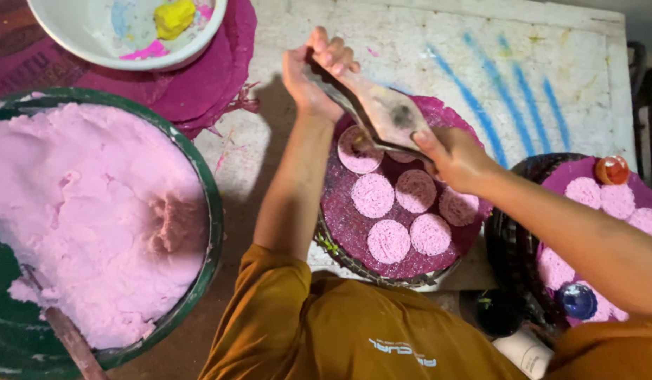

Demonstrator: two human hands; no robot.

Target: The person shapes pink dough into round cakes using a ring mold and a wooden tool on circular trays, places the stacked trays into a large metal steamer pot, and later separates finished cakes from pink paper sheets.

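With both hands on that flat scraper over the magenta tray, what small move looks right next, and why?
Probably lower the scraper, held between the left hand and right hand, to lay a new disc in the bare patch at the tray's lower left. Six pink discs already lie there, a seventh partly under the scraper, and that patch looks unfilled.

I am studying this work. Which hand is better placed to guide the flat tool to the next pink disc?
Probably the right hand: it grips the flat tool low, beside the pink discs. The left hand holds the far end.
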